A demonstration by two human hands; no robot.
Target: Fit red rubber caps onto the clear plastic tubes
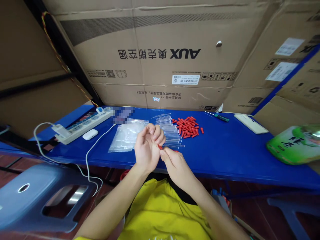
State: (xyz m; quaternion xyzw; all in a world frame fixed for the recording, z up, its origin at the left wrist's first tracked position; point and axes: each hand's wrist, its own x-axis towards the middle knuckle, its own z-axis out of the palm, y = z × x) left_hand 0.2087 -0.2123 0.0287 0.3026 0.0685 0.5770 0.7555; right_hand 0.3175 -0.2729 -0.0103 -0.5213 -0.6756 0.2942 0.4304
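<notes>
Right hand [178, 166] pinches red piece [159, 146] below inverted "AUX" [185, 53].

The hands [148, 154] cover most of a red piece [159, 146] and part of the clear sticks [166, 125]. Pixelation obscures a patch [122, 115] by the counter's [220, 153] back-left corner. At its right end, a green container [291, 145] is cut off.

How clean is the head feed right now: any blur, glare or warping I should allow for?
Head view: wide-angle warping, with the green container looking stretched at the right edge; head view: pale sheen on the clear plastic bags; head view: a pixelated patch hides detail behind them; head view: the red piece at the right hand is small and soft.
</notes>
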